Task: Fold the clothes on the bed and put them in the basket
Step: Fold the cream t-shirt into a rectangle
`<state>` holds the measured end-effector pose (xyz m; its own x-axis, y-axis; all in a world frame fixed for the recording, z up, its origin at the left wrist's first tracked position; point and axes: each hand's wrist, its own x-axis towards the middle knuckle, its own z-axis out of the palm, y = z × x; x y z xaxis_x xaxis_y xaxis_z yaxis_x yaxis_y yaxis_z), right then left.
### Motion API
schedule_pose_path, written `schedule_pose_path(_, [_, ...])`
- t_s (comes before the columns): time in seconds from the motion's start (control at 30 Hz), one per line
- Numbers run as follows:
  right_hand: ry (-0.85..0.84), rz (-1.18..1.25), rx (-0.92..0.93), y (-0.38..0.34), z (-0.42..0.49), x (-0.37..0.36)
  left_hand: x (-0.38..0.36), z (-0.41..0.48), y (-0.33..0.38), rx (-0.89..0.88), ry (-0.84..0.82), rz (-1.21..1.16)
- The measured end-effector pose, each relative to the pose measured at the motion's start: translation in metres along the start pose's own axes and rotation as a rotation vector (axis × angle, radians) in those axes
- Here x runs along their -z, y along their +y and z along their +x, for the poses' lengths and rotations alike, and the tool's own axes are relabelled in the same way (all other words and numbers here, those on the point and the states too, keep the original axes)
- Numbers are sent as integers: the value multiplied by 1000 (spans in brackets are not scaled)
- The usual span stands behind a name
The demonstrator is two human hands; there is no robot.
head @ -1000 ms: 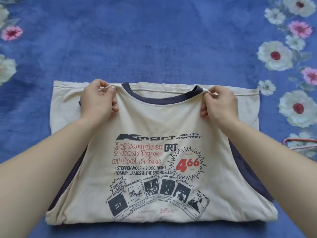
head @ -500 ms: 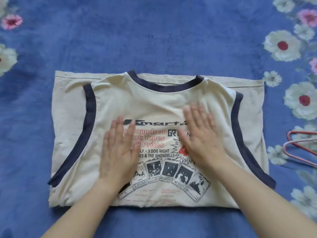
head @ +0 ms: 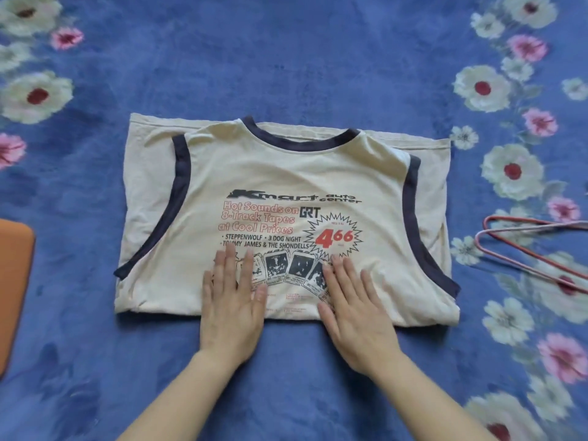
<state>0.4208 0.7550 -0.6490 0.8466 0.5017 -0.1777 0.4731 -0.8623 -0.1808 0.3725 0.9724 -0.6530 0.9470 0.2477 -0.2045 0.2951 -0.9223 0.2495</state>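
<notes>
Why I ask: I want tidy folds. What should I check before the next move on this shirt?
1. Shirt lies flat on the blue bedspread, print up: ok.
2. Left hand flat on the near edge, fingers straight: ok.
3. Right hand flat beside it: ok.
4. Layers aligned: not ok; the lower layer shows past the collar and both armholes.
5. Hangers apart from the shirt, on its right: ok.
6. Basket within reach: cannot tell; only a cut-off orange object shows at the left edge.
</notes>
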Motion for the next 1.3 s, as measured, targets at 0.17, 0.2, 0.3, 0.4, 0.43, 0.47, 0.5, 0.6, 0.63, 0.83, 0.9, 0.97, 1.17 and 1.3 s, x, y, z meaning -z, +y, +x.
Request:
schedule_pose_path(0.17, [-120,-46,-260,60,-57,-6,2,-28,-66,378,-15,80])
schedule_pose_path(0.2, [-125,-45,-298,70,-65,-4,7,-30,-80,370,-29,120])
schedule_pose_path(0.3, [5,70,-456,77,-79,8,18,-31,-75,392,-39,136])
schedule_pose_path(0.4, [280,437,-767,71,-73,22,18,-25,-25,322,-39,57])
schedule_pose_path(0.43, [356,594,-899,72,-69,29,17,-24,-2,233,-55,35])
schedule_pose_path(0.47, [399,737,-1012,75,-63,34,14,-22,19,135,-84,12])
schedule_pose_path(0.5, [402,830,-1094,78,-56,38,12,-21,39,53,-115,-21])
schedule_pose_path(0.6, [284,885,-1099,92,-41,44,-1,-14,82,-89,-211,-75])
schedule_pose_path(0.63, [235,911,-1081,96,-35,48,-4,-11,88,-109,-222,-65])
schedule_pose_path(0.83, [314,1365,-1311,96,6,79,15,4,91,-39,-424,-262])
schedule_pose_path(0.9, [300,1550,-1327,81,24,87,30,16,89,94,-419,-616])
schedule_pose_path(0.97, [288,1673,-1262,54,45,102,49,31,82,339,-404,-1059])
schedule_pose_path(1.17, [231,1470,-866,-75,104,136,87,57,5,834,-454,-1778])
schedule_pose_path(1.3, [7,1380,-477,-173,125,123,104,56,-67,904,-335,-1902])
